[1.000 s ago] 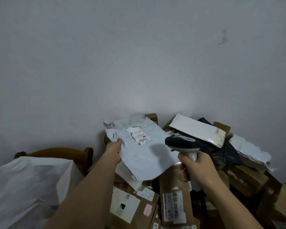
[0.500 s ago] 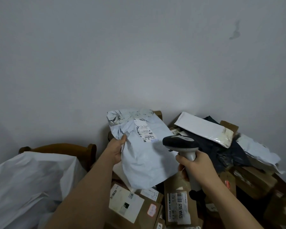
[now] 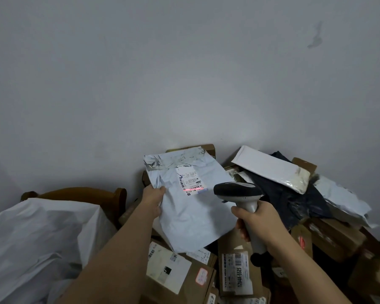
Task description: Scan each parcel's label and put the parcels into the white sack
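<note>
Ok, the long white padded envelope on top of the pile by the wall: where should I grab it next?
Take the white padded envelope by its upper-left end, coming from above. That end juts free toward the wall, while the lower-right end rests on the black bag and looks bulkier. The left hand would first need to drop its grey mailer.

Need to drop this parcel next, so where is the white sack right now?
In the head view the white sack sits at lower left, beside the left forearm, in front of a brown wooden chair back.
</note>
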